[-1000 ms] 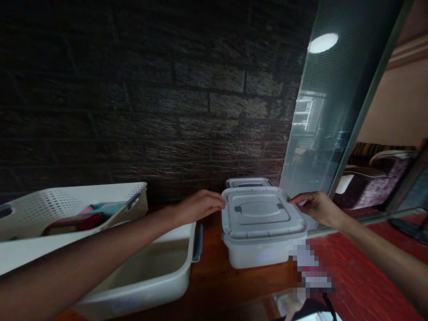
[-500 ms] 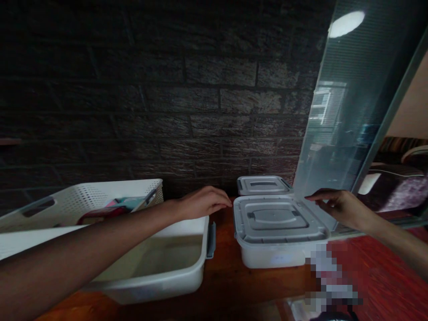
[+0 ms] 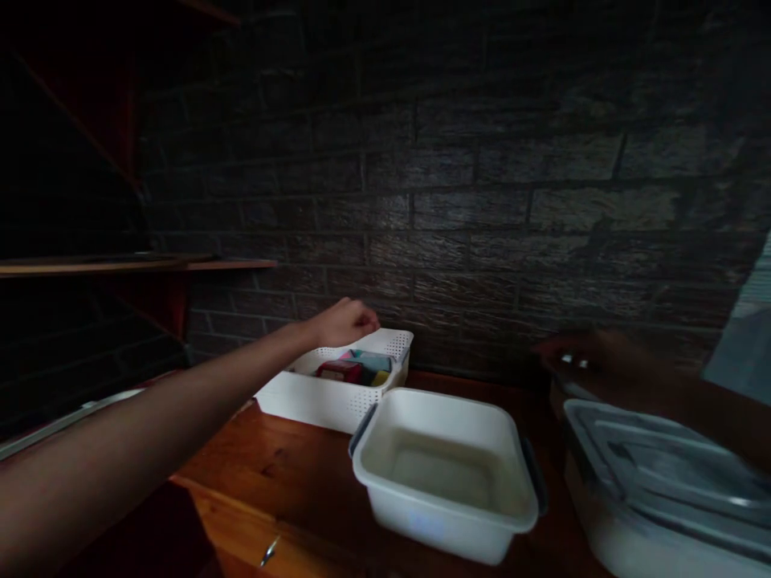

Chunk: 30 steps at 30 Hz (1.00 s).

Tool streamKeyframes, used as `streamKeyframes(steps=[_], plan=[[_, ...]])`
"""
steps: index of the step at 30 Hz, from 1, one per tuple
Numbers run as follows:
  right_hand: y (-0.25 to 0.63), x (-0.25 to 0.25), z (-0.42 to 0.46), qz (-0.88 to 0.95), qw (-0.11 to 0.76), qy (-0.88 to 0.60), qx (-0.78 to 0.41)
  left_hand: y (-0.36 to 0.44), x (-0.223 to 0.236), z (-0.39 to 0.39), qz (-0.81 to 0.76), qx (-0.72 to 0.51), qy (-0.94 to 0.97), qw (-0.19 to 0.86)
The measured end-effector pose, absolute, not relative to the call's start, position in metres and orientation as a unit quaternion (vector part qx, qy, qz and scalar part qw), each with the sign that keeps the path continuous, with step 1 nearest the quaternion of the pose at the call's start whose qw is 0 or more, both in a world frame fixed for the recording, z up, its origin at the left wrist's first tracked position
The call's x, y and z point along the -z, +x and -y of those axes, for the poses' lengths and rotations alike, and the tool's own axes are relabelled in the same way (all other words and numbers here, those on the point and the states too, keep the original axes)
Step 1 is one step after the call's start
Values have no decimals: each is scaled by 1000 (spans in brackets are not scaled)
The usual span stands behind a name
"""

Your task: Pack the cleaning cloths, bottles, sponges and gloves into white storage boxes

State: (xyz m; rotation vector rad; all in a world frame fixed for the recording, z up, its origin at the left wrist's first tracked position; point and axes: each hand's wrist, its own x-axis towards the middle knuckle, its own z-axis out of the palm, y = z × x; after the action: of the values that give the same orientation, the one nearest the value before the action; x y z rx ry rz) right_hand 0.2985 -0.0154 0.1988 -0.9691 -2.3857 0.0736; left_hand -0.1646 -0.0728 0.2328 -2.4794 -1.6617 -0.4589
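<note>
My left hand (image 3: 349,323) is in the air above the back of the white perforated basket (image 3: 319,401), its fingers curled in and nothing visible in them. Inside the basket lie a dark red item (image 3: 340,370), a grey-blue item (image 3: 374,363) and a bit of something yellow (image 3: 381,378). An open white plastic box (image 3: 434,494) with grey side clips stands in front of the basket's right end. On the right, my right hand (image 3: 584,357), dark and blurred, hovers over the lidded boxes with a finger stretched leftward. The nearer box has a grey lid (image 3: 680,457).
The containers stand on a brown wooden surface (image 3: 283,474) with a small metal handle (image 3: 271,551) at its front. A dark brick wall (image 3: 446,217) rises right behind. At left a wooden shelf (image 3: 138,264) juts out at hand height.
The view has swung left, so basket and boxes appear further right and the shelf has come in. My left hand has moved from beside the open box to above the basket, fingers more curled.
</note>
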Motion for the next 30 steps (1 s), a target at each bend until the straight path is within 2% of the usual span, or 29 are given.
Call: streamKeyframes(steps=[5,9,14,17,22,30], plan=[[114,-202,6,945,176,-265,-70,-227,-184,56,622,87,-778,20],[1,-184,-22,959,78,-263,-67,-244,-146,23,646,41,-762,-27],[-75,-155,-59,942,-43,-328,-50,-253,-118,-13,667,17,-742,-66],[-90,-140,-71,926,-83,-362,-69,-255,-108,-21,677,9,-731,-89],[-92,-139,-78,914,-49,-368,-160,-250,-111,-14,683,41,-723,-99],[-77,-208,-51,865,188,-327,-331,-240,-180,45,659,291,-693,-33]])
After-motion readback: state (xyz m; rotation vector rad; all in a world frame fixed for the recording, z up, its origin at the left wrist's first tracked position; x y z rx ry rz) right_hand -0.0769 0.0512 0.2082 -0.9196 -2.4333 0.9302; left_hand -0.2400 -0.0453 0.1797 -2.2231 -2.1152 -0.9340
